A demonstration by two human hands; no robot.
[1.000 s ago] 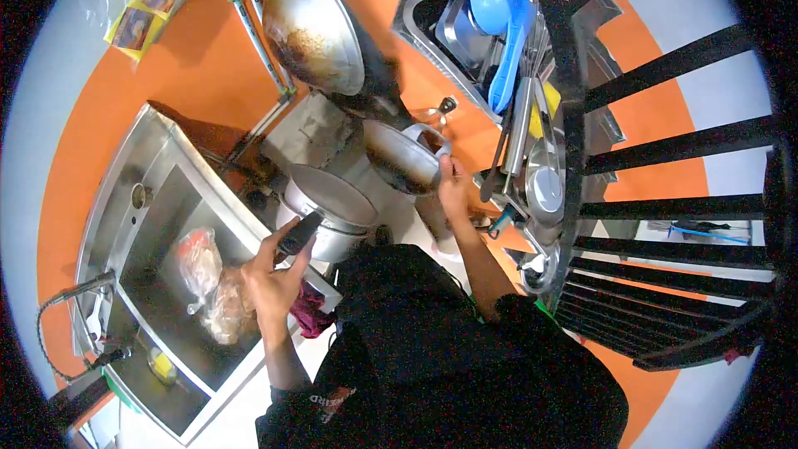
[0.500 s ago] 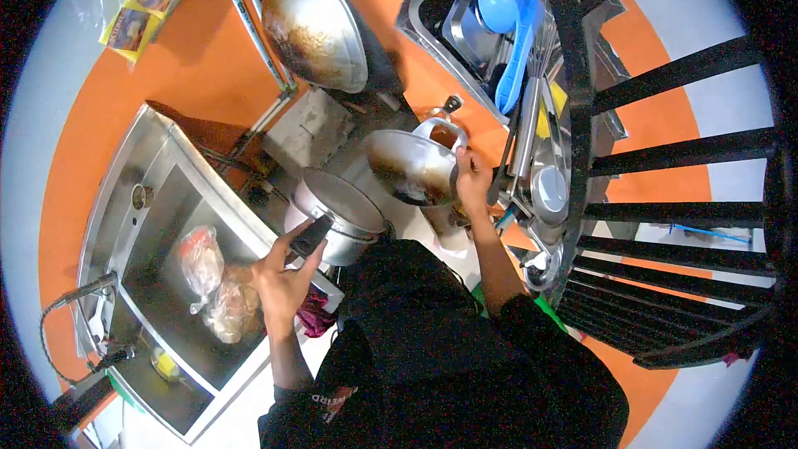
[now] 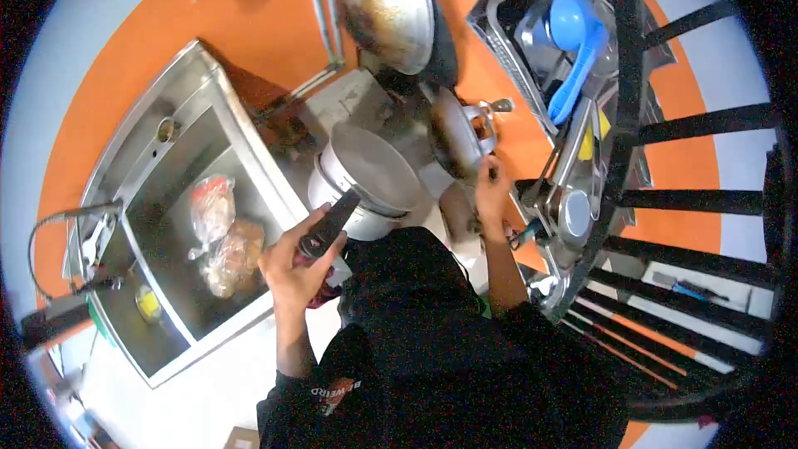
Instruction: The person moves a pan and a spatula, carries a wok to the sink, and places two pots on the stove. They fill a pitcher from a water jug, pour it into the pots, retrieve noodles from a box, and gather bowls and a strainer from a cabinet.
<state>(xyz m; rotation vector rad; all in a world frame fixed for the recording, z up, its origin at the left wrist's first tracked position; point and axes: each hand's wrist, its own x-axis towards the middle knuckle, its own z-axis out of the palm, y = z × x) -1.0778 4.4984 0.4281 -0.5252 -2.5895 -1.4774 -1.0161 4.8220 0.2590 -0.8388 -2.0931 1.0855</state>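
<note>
While orange wall (image 3: 133, 75) backs the left-side sink (image 3: 259, 176), the left hand (image 3: 294, 273) clasps a black handle (image 3: 336, 218); the right hand (image 3: 494, 193) is near the pan (image 3: 454, 131), grip unclear.

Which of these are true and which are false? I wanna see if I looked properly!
1. The left hand is holding a black handle. True.
2. The ladle is red. False: the ladle is blue.
3. There are plastic bags in the sink. True.
4. The big wok is lying in the sink. False: it is up against the orange wall.
5. The big wok has brown marks on it. True.
</note>
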